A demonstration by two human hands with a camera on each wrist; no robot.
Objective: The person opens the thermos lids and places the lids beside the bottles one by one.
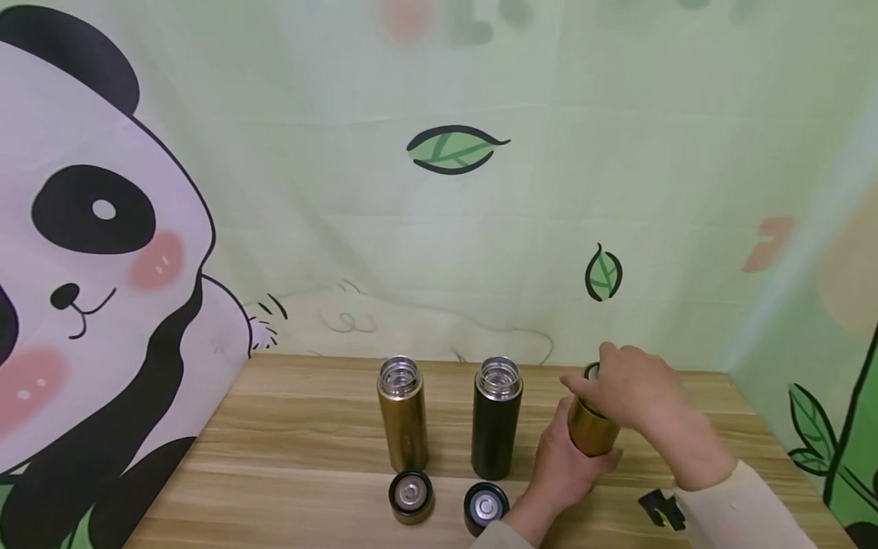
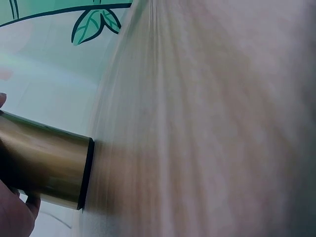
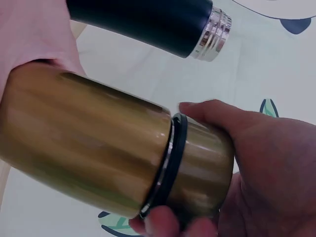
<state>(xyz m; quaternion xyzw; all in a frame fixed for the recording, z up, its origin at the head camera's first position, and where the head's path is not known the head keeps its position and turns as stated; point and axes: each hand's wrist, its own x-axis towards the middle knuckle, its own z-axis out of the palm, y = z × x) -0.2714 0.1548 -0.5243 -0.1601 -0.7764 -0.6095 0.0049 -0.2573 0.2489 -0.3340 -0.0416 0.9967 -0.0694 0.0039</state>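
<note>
A gold thermos (image 1: 594,431) is held over the right part of the wooden table. My left hand (image 1: 565,465) grips its body from the near left side. Around the gold lid (image 3: 205,170) curl the fingers and thumb of my right hand (image 1: 641,389). In the right wrist view the lid sits at the thermos's top, with a dark ring at the seam. The left wrist view shows the thermos's lower end (image 2: 54,165), and blurred pale cloth covers most of the rest. An open gold thermos (image 1: 405,431) and an open black thermos (image 1: 492,438) stand upright to the left.
Two lids lie inside-up on the wooden table (image 1: 295,457): one lid (image 1: 411,496) before the gold thermos, another lid (image 1: 485,507) before the black one. A small black object (image 1: 661,509) shows beside the right sleeve. Behind hangs a green cloth with a panda print (image 1: 171,366).
</note>
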